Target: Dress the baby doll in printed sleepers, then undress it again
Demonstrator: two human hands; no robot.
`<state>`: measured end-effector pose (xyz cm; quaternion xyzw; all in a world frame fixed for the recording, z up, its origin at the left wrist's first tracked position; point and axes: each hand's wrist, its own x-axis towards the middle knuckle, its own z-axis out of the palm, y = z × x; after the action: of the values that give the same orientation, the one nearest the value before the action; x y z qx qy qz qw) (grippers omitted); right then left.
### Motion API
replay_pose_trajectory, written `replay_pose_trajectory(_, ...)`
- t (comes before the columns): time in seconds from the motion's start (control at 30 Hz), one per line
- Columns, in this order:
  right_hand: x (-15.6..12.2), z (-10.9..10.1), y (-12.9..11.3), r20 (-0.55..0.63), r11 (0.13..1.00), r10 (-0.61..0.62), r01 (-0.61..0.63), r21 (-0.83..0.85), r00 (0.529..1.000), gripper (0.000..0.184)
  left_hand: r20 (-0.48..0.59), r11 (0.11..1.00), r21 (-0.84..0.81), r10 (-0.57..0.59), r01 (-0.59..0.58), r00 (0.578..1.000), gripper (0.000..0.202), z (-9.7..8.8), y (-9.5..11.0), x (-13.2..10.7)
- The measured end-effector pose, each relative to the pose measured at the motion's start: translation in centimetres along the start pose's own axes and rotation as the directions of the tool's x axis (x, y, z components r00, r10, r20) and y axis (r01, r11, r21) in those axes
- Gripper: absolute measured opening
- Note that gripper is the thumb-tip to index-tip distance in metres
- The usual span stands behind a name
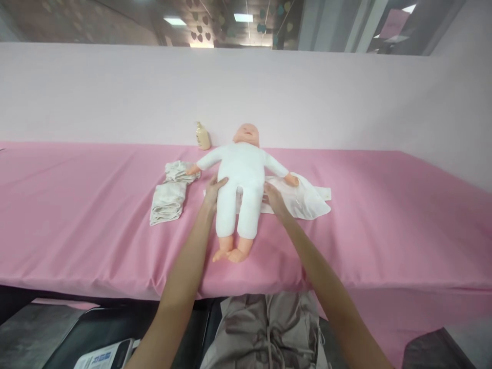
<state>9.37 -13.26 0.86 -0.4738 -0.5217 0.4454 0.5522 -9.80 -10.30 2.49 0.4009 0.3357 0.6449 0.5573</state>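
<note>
A baby doll (242, 166) with a white cloth body lies on its back, arms spread and feet toward me. My left hand (214, 190) grips its hip on the left, thumb on top and the other fingers mostly hidden at its side. On the opposite side, my right hand (272, 197) is closed against the doll's hip, its fingertips partly hidden. A thin white cloth-like sheet, perhaps a diaper (303, 201), is spread under the doll and out to the right, beneath the doll's hand and beside my right hand.
Two folded stacks of off-white cloth (168, 203) lie left of the doll. A pale yellow pump bottle (202, 136) stands by the wall. Pink sheeting (96, 215) covers the table. Below its front edge are a black chair (115, 323) and a white printed package (102, 357).
</note>
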Motion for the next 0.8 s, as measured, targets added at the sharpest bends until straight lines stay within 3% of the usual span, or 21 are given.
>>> replay_pose_trajectory(0.07, 0.0, 2.6, -1.2, 0.088, 0.958, 0.016, -0.040, 0.283, 0.996, 0.043, 0.069, 0.998, -0.012, 0.062, -0.061, 0.996, 0.055, 0.4, 0.8, -0.2)
replay_pose_trajectory(0.13, 0.6, 4.2, -2.1, 0.046, 0.902, 0.041, -0.057, 0.429, 0.998, 0.043, 0.099, 0.994, -0.013, 0.108, -0.107, 0.989, 0.056, 0.6, 1.9, 0.0)
replay_pose_trajectory(0.27, 3.5, 5.5, -3.6, 0.007, 0.835, 0.123, -0.107, 0.540, 0.992, 0.038, 0.135, 0.994, -0.003, 0.109, -0.109, 0.985, 0.062, 0.2, 4.4, 1.2)
replay_pose_trajectory(0.43, 8.6, 7.9, -4.3, 0.039, 0.786, 0.216, -0.197, 0.587, 0.976, 0.037, 0.174, 0.996, -0.006, 0.089, -0.089, 0.981, 0.063, -2.0, 5.8, 4.8)
replay_pose_trajectory(0.63, 14.4, 11.8, -1.4, 0.038, 0.775, 0.263, -0.234, 0.587, 0.964, 0.035, 0.090, 0.998, 0.039, 0.046, -0.050, 0.995, 0.053, -5.5, 4.2, 10.3)
replay_pose_trajectory(0.8, 18.7, 13.8, 2.0, -0.057, 0.823, 0.251, -0.182, 0.539, 0.966, 0.034, 0.027, 0.997, 0.068, -0.026, 0.024, 0.999, 0.055, -8.1, 2.5, 12.2)
